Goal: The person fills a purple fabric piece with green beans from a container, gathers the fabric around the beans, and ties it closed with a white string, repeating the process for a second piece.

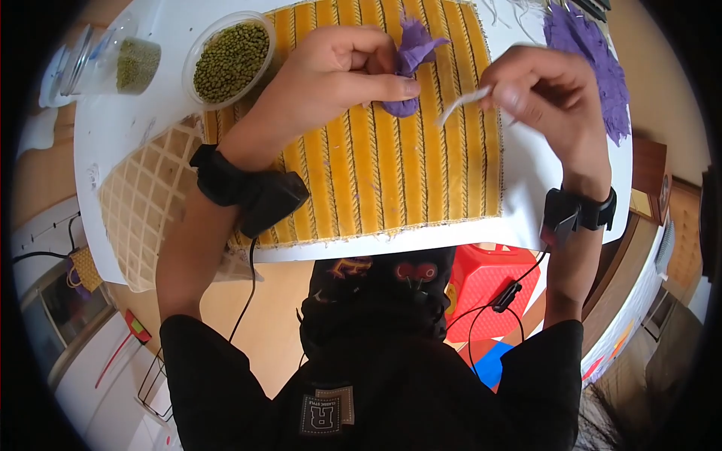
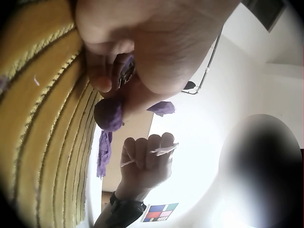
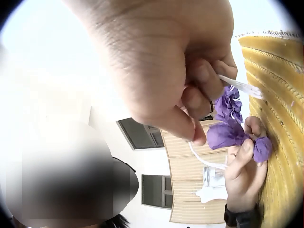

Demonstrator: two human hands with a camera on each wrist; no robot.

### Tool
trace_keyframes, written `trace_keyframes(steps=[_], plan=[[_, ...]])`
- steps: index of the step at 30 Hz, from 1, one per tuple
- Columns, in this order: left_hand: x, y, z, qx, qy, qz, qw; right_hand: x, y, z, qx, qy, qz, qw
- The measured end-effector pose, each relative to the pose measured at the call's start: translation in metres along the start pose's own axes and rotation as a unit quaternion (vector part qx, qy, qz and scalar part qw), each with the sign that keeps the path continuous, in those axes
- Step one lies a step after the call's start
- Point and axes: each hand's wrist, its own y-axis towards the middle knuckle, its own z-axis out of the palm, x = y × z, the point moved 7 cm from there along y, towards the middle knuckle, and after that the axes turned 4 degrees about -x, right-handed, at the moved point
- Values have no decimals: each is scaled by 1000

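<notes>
Bundle [image 1: 416,52], purple and crumpled, looks light, soft and easily crushed; I'd take it gently at the narrow neck above its rounded end. There my left hand [image 1: 329,74] pinches it over the striped mat [image 1: 361,180], thumb across, fingers curled. Farther right, my right hand [image 1: 553,101] hovers bent-fingered by the mat's edge, pinching limp white string [image 1: 465,100].

The yellow mat [image 1: 361,165] looks like soft, ribbed cloth. The tub [image 1: 191,69] is clear, shiny plastic. The purple bundle [image 1: 401,108] seems like matt, crinkly paper.
</notes>
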Motion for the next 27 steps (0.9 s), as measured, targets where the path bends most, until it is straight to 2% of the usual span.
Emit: trace_keyframes(steps=[2,4,6,8,9,12,13,14,20,22,27], plan=[[1,0,2,-7,-7,-8,1000,4,-7,24,139,-50,-4,989],[-1,-1,3,-14,-14,-18,1000,9,-11,46,219,-68,1,973],[-1,-3,4,0,18,-61,998,6,-12,60,206,-79,-28,975],[0,-5,6,1,4,-60,998,6,-7,52,75,-194,-96,973],[0,-6,6,0,-11,-57,998,-3,-5,46,54,-232,-12,971],[3,-4,4,-6,-5,-41,999,-9,-4,39,18,-183,-39,982],[2,-4,4,-6,-4,-41,999,-8,-3,37,18,-234,-43,971],[1,-4,4,-6,4,-42,999,-8,-2,36,17,-234,-43,971],[0,-6,6,18,21,-41,999,-13,-1,35,52,-200,-22,978],[1,-6,6,33,21,-45,998,-16,-2,37,106,-179,14,978],[-1,-9,14,80,17,-72,994,-23,-2,41,154,-102,9,983]])
